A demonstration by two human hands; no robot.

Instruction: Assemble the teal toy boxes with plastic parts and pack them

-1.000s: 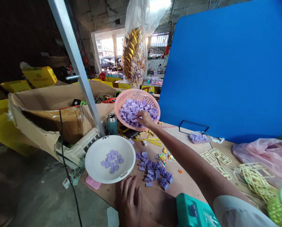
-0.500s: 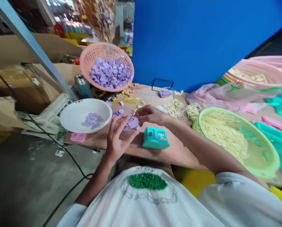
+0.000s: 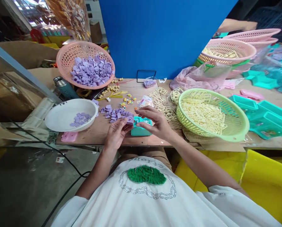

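Note:
My left hand (image 3: 116, 134) pinches a small purple plastic piece (image 3: 130, 120) at the table's near edge. My right hand (image 3: 154, 123) hovers beside it, fingertips touching the same piece, above a teal plastic box (image 3: 141, 130). Just beyond the hands lies a loose pile of purple pieces (image 3: 116, 113) on the wooden table (image 3: 98, 130). A white bowl (image 3: 69, 116) with a few purple pieces stands to the left. A pink basket (image 3: 65, 60) full of purple pieces leans at the back left.
A green basket (image 3: 235, 126) of cream plastic frames stands right of my hands, with more frames (image 3: 161, 99) loose on the table. Teal trays (image 3: 266, 118) lie at the right, pink baskets (image 3: 228, 47) behind. A blue board (image 3: 160, 34) backs the table. A metal can (image 3: 64, 88) stands left.
My right hand came back from the pink basket to the near edge. Both hands have come together on one purple piece over the teal box. The view tilted down and right.

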